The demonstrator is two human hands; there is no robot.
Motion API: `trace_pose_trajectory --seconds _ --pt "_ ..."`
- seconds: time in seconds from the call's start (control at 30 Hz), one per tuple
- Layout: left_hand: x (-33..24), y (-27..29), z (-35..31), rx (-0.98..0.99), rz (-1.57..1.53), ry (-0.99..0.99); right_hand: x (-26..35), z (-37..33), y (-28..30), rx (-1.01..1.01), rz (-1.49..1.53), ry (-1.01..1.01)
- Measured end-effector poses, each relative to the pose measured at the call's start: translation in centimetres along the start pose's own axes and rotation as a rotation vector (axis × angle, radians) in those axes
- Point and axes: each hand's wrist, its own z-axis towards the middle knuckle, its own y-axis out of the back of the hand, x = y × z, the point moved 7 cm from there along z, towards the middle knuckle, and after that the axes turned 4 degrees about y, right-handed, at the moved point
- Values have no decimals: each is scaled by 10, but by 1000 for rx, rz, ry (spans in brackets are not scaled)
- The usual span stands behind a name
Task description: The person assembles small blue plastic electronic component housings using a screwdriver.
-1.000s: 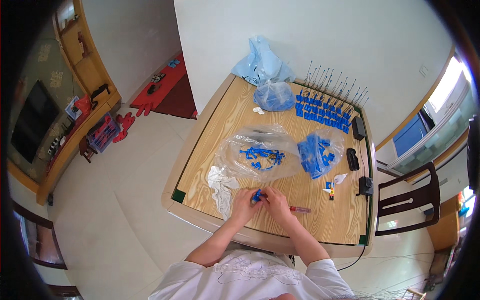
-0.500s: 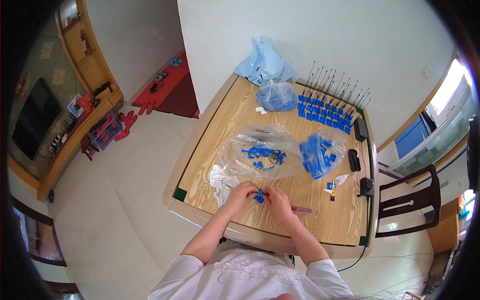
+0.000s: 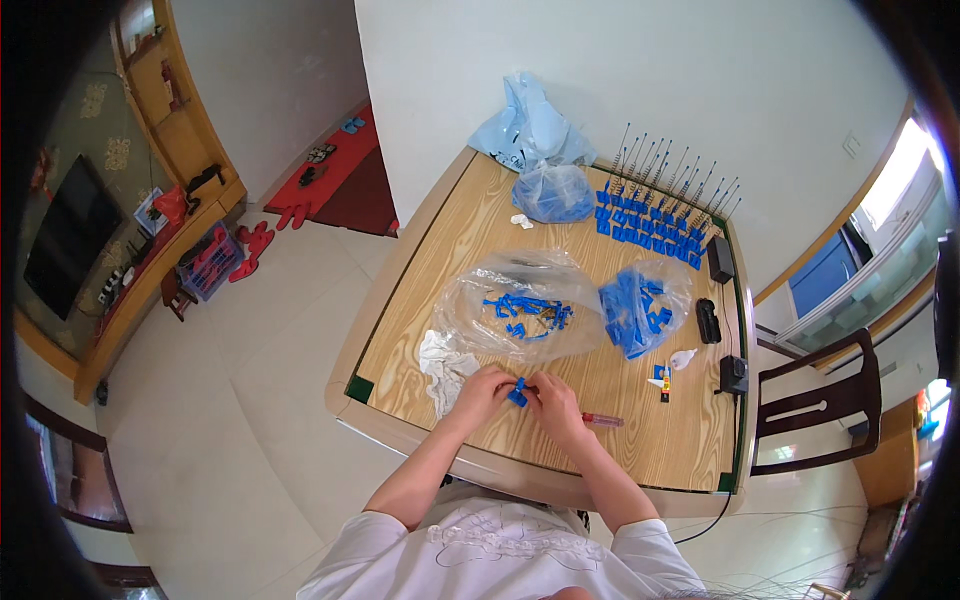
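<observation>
Indoors, a person's left hand [image 3: 482, 391] and right hand [image 3: 556, 404] both grasp one small blue piece [image 3: 517, 394], pinched between their fingertips near the front edge of a wood-grain table [image 3: 650, 450]; whether the piece touches the surface cannot be told. Bare wood runs from the right forearm to the green strip along the right side, while one crumpled white cloth [image 3: 441, 372] lies just beside the left hand. A narrow band of wood separates the fingers from a spread clear bag [image 3: 470, 300] holding loose blue parts, too jumbled to count. Three more bags make four: a second clear bag [image 3: 678, 288] of blue parts to its right, a rounded bag [image 3: 553, 193] farther off and a light-blue bag [image 3: 533, 125] at the far edge. One red-handled tool [image 3: 604, 420] lies just beside the right wrist. Two black boxes [image 3: 733, 375] and one black case [image 3: 708, 321] line the right edge. Blue bases with upright springs [image 3: 655, 215] stand in overlapping rows at the far right corner, their number unclear. One dark chair [image 3: 815, 402] stands beyond the right edge.
</observation>
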Motion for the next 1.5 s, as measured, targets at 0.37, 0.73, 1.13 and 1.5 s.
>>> trace_pose_trajectory --seconds 0.37,0.73,1.13,1.5 --pt "-20 -4 -2 163 95 -55 -4 -1 0 -25 41 0" --pt "-27 -10 -25 -280 269 -73 -14 -7 -1 2 129 -136" --pt "-16 -13 -30 -322 151 -113 -6 -6 5 141 96 -66" --pt "-16 -11 -31 -322 126 -120 -12 -9 -1 152 97 0"
